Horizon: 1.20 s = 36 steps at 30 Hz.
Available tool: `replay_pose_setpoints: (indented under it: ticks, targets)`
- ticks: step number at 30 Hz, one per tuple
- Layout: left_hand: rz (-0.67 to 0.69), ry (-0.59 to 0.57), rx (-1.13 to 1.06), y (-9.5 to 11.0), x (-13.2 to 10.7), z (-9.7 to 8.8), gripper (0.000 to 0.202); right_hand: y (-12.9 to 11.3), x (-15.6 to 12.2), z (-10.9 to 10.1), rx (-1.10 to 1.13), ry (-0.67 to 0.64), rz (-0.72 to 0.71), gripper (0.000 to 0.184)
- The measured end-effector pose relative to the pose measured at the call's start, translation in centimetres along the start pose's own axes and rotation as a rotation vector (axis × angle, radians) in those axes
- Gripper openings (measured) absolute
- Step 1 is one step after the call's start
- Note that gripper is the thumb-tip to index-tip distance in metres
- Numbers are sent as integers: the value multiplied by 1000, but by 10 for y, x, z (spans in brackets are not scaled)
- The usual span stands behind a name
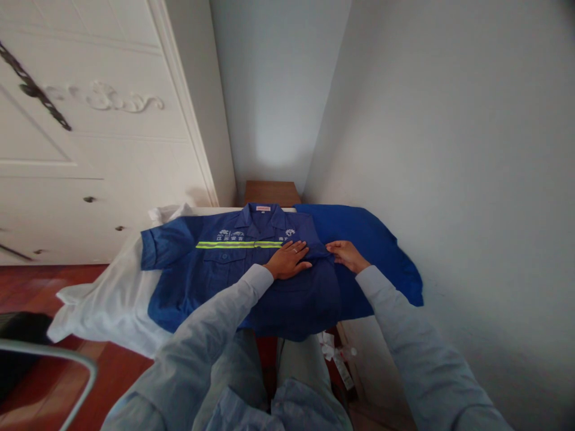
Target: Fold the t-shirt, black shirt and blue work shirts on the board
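Note:
A dark blue work shirt with a yellow-green reflective stripe lies spread front-up on a surface covered by a white cloth. Its right side is folded inward. My left hand rests flat on the shirt's chest with fingers stretched out, a ring on one finger. My right hand pinches the folded edge of the shirt near the right shoulder, fingers closed on the fabric.
A bright blue cloth lies under the shirt at the right, against the white wall. A small wooden stand sits in the far corner. A white carved wardrobe stands at left. A metal chair rail crosses the lower left.

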<state>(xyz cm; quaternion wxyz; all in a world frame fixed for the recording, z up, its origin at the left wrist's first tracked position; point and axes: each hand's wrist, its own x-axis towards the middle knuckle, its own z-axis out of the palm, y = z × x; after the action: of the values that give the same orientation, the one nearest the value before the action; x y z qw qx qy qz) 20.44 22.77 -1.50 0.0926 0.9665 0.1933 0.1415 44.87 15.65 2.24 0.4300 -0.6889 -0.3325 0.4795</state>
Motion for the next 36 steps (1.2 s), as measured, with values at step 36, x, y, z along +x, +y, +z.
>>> replay_pose_setpoints:
  ticks: [36]
  targets:
    - [31,214,93,10,-15,-14,28,-10,70,101,-1035,-162,-865,26]
